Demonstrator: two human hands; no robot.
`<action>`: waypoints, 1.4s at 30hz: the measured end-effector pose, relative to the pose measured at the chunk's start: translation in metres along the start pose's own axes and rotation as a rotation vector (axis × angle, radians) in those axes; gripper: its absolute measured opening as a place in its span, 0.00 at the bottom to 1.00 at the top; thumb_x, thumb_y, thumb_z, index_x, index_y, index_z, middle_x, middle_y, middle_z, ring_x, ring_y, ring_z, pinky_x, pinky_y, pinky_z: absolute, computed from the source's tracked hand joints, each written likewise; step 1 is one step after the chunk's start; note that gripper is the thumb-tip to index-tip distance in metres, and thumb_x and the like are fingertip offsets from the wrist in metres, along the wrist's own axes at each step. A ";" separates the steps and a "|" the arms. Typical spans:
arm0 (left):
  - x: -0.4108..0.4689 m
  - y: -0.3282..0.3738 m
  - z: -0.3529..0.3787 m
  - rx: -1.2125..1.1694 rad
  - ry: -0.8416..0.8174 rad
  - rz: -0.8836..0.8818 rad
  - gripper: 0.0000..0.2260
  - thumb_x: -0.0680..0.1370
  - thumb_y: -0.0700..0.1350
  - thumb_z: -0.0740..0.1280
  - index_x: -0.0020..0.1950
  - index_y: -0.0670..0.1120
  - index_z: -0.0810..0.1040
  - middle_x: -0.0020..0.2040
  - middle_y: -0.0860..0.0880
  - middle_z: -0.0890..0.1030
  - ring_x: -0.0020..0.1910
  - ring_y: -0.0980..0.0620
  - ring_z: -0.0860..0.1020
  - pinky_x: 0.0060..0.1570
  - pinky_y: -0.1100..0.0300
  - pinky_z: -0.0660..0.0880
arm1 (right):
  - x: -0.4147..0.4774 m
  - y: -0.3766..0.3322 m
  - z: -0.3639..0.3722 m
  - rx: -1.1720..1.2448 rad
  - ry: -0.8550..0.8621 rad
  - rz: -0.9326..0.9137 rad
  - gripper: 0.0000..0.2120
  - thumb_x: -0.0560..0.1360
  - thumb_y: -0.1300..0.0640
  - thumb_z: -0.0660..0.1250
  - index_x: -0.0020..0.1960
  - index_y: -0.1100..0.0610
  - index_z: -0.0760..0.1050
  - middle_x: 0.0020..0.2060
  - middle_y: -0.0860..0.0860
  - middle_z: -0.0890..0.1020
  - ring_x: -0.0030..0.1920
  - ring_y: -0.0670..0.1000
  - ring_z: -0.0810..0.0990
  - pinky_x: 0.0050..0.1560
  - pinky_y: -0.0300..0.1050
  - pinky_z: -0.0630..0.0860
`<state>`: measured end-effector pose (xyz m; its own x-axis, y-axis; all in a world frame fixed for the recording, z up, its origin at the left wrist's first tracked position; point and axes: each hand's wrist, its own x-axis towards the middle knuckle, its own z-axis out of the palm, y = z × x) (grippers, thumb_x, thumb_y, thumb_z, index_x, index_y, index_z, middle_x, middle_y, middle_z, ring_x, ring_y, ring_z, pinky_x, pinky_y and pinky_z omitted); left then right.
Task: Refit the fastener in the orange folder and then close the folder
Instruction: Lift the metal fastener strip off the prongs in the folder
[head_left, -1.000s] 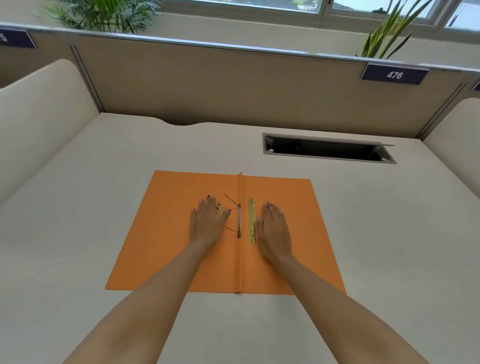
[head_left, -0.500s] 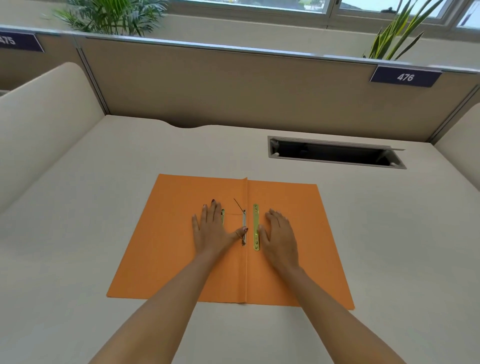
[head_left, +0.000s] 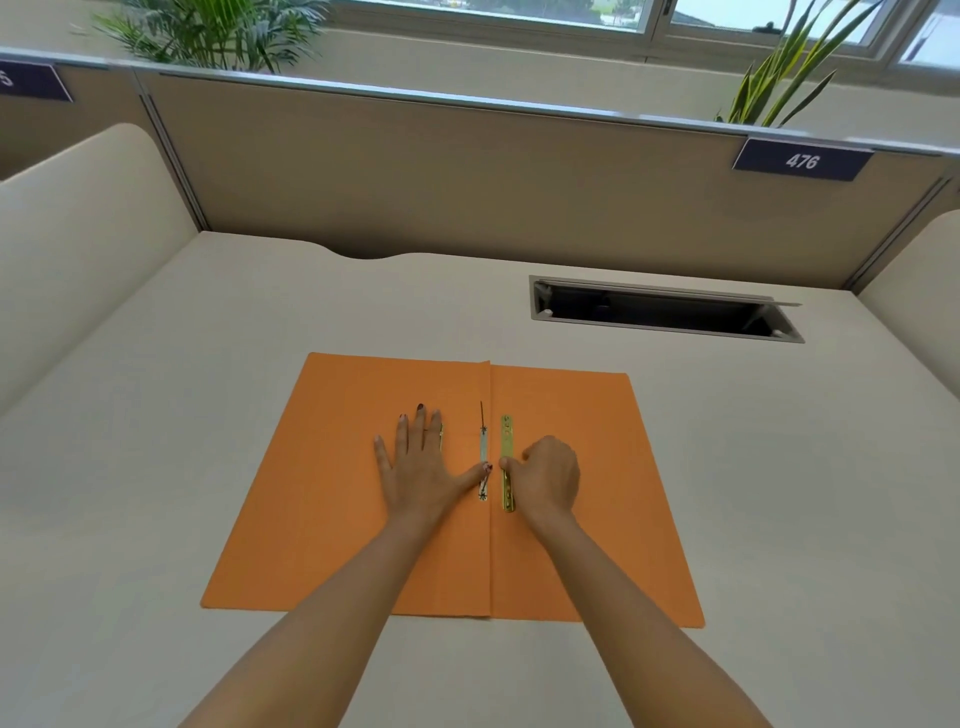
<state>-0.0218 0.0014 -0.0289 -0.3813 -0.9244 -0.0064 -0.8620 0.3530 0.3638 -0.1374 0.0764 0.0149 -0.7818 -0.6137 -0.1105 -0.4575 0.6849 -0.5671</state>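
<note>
Folder (head_left: 332, 499), orange, is lying open and flat on the desk (head_left: 156, 467), its spine crease running away from the person between the two hands. Left hand (head_left: 421, 467) is resting palm down on the left leaf, fingers spread wide and flat, its thumb reaching right and touching the silver strip (head_left: 484, 451) that is sitting along the crease. A thin prong (head_left: 482, 411) is standing up from the far end of that strip. Right hand (head_left: 545, 475) is sitting on the right leaf with fingers curled in narrow, its fingertips touching the brass bar (head_left: 507, 441), which is lying just right of the crease and parallel to the strip; whether it is pinching the bar or only pressing it is unclear. A small brass piece (head_left: 441, 435) is showing just beside the left fingers.
</note>
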 end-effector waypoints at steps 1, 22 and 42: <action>0.000 0.000 0.000 0.001 -0.001 0.000 0.46 0.67 0.74 0.56 0.77 0.52 0.47 0.79 0.53 0.46 0.78 0.51 0.42 0.74 0.41 0.38 | 0.001 -0.003 -0.002 0.002 -0.017 0.042 0.12 0.70 0.53 0.75 0.41 0.61 0.77 0.41 0.59 0.81 0.43 0.58 0.79 0.37 0.43 0.67; 0.001 -0.001 0.004 0.010 0.020 0.014 0.46 0.67 0.75 0.54 0.77 0.51 0.46 0.79 0.52 0.47 0.78 0.50 0.43 0.74 0.40 0.39 | 0.037 -0.026 -0.022 -0.005 -0.204 -0.157 0.14 0.68 0.63 0.75 0.53 0.58 0.78 0.44 0.55 0.80 0.49 0.56 0.80 0.45 0.47 0.77; 0.000 0.000 0.004 0.004 0.004 0.013 0.45 0.68 0.73 0.55 0.77 0.51 0.45 0.79 0.51 0.45 0.78 0.49 0.42 0.73 0.39 0.38 | 0.072 -0.039 -0.032 0.033 -0.527 -0.027 0.22 0.68 0.66 0.75 0.58 0.59 0.71 0.50 0.56 0.77 0.39 0.51 0.78 0.35 0.38 0.77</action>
<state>-0.0227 0.0020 -0.0328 -0.3908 -0.9205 0.0020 -0.8584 0.3652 0.3602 -0.1893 0.0183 0.0546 -0.4467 -0.7509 -0.4864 -0.4544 0.6587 -0.5997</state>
